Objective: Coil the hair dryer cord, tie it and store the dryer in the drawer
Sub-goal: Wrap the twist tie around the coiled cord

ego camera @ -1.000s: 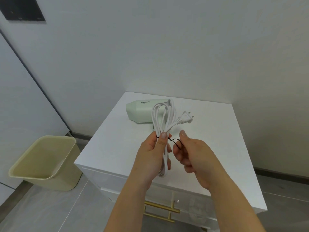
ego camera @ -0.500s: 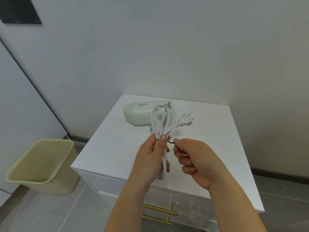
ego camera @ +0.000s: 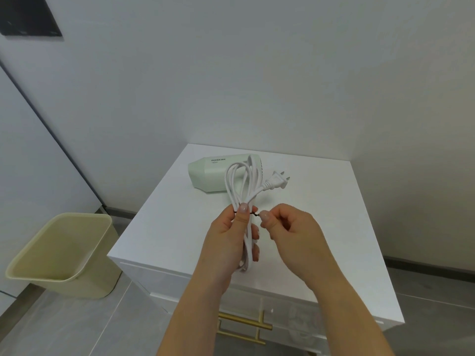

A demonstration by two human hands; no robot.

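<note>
A pale green hair dryer (ego camera: pixel 213 176) lies on its side at the back of the white cabinet top (ego camera: pixel 321 214). Its white cord (ego camera: pixel 237 181) is coiled into long loops, with the plug (ego camera: pixel 279 181) sticking out to the right. My left hand (ego camera: pixel 228 240) grips the coil at its middle, thumb pressed on the front. A thin black twist tie (ego camera: pixel 255 214) wraps the bundle there. My right hand (ego camera: pixel 290 232) pinches the tie's twisted end just right of the coil.
The cabinet's drawer front below my arms has a gold handle (ego camera: pixel 244 323) and looks closed. A beige waste bin (ego camera: pixel 61 255) stands on the grey floor to the left. White walls close in behind and to the right.
The tie's loose loop has been twisted tight against the cord. My right hand has turned and now pinches the short twisted end; the left hand kept its grip.
</note>
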